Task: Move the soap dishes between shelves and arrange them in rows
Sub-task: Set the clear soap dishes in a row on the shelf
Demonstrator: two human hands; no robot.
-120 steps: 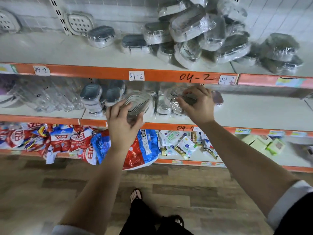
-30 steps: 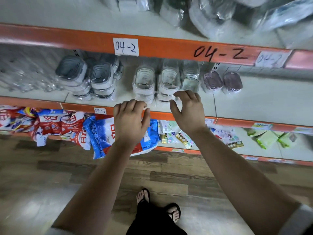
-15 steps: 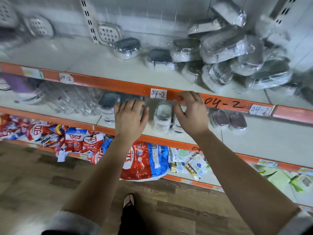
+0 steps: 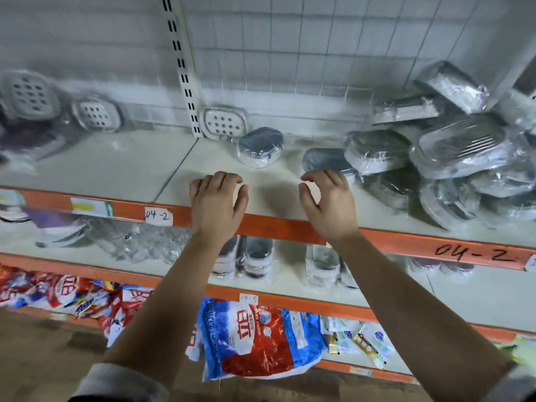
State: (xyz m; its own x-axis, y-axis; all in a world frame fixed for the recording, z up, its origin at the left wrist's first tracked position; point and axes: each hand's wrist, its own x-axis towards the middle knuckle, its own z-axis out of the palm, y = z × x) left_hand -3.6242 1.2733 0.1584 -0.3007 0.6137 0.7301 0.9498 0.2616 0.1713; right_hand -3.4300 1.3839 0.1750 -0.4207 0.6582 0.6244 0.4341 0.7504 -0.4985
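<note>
Shelving fills the view. The top shelf carries a loose heap of film-wrapped soap dishes at the right, tipped against each other. Two lone dishes lie flat nearer the middle: a far dish by the upright and a near dish just beyond the right fingertips. On the lower shelf, dishes stand in short stacked rows. Both hands hover over the top shelf's front edge and hold nothing. The left hand has its fingers loosely bent, and the right hand has fingers and thumb slightly curled and apart. Taking dishes from the top looks like the step in hand. The danger is the heap: pulling a low one would probably loosen those leaning on it, and slick wrap could let them slide off the edge. The near dish seems the safer pick.
</note>
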